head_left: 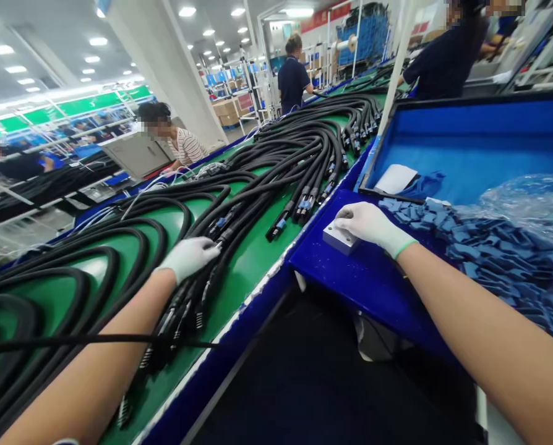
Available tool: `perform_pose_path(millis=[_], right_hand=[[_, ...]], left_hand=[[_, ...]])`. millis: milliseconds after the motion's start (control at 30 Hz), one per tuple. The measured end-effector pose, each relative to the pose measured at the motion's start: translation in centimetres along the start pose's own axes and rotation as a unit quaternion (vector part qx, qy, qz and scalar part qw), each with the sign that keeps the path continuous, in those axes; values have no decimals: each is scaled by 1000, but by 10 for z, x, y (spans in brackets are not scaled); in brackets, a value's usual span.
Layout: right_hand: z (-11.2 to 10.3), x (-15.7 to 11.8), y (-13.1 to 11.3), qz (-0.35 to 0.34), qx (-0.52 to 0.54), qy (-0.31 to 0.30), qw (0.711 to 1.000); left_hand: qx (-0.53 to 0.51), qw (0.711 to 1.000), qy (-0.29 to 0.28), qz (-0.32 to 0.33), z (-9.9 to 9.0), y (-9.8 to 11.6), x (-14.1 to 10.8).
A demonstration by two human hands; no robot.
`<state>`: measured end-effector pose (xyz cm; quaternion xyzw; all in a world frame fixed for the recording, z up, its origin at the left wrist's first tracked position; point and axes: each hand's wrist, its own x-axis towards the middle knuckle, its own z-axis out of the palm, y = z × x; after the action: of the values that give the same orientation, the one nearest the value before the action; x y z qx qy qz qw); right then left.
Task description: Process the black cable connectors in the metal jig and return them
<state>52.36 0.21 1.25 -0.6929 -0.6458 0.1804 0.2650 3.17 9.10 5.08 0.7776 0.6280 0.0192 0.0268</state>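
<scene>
My left hand (190, 257), in a white glove, reaches over the black cables (239, 216) on the green belt. Its thumb and fingers are pinched together beside the cable ends; a small pale tip shows at the fingertips, too small to name. On the blue ledge at the right, my right hand (373, 225), also gloved, is closed with curled fingertips on top of a silver metal block (340, 241) with holes in its top. Whatever those fingers pinch is hidden. Several connector ends (276, 230) with blue bands lie between my hands.
A heap of small blue-grey pieces (503, 247) lies right of my right hand, with clear plastic film (531, 201) above it. Behind stands a black-rimmed blue tray (480, 142). A thin dark cord (72, 340) crosses my left forearm. Several people work farther along the belt.
</scene>
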Motion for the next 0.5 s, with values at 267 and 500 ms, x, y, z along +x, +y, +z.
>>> perform_pose_path(millis=[267,500], right_hand=[[14,-52,-50,-118,63,-54,990],[64,-91,-104,-150,315,-132,928]], left_hand=[[28,985,-170,7,30,54,16],[-283,941,-161,97,-48,93,12]])
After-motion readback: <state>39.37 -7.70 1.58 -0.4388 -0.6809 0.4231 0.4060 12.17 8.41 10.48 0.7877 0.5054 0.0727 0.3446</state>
